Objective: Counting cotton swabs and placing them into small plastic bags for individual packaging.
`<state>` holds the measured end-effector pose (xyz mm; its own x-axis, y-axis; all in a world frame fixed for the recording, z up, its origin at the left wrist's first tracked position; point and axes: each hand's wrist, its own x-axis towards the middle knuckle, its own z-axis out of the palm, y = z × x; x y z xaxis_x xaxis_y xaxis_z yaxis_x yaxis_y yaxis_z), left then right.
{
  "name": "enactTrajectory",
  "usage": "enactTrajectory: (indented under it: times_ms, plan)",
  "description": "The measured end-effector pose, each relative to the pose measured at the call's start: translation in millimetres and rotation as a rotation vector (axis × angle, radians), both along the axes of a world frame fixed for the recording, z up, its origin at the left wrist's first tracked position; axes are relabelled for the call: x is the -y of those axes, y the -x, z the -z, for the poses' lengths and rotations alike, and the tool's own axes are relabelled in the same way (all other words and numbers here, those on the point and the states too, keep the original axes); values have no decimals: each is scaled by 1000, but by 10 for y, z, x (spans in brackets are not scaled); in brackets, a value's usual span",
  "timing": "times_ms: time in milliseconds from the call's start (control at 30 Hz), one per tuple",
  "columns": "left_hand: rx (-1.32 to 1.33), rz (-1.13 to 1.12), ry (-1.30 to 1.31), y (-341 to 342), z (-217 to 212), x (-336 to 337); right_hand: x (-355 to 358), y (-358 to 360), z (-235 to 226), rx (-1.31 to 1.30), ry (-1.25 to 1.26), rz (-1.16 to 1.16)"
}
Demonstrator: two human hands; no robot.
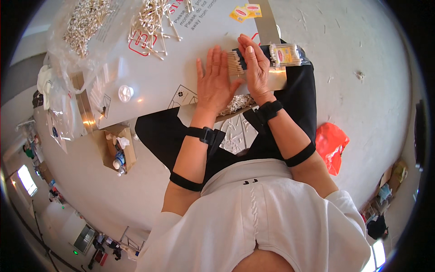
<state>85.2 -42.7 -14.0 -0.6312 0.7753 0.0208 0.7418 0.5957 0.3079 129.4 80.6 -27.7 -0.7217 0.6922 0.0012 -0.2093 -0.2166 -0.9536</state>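
Note:
My left hand (214, 81) lies flat on the grey table (149, 77), fingers apart, its fingertips against a bundle of wooden-stick cotton swabs (234, 62). From the other side, my right hand (254, 65) rests over the bundle with fingers together, pressing it down on a dark strip. Just right of that hand lies a clear wrapped pack of cotton swabs (285, 55). A small heap of loose swabs (238, 103) sits at the table's near edge under my wrists.
Loose swabs (154, 20) are scattered at the table's far side, beside a clear plastic bag of swabs (86, 22). There are also a white cap (125, 93) and yellow labels (245, 11). On the floor are a cardboard box (118, 152) and an orange bag (333, 145).

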Motion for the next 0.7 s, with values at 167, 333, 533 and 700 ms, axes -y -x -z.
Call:
enactTrajectory:
  times_ms: [167, 333, 533, 700]
  plan:
    - [381, -196, -785, 106, 37, -72, 27, 30, 34, -10, -25, 35]
    - [737, -325, -1129, 158, 103, -176, 72, 78, 48, 10, -86, 36]
    - [785, -344, -1184, 174, 118, -185, 90, 167, 105, 12, -198, 64]
    - [722, -369, -1158, 173, 91, -52, -7, 93, 58, -20, 39, 68]
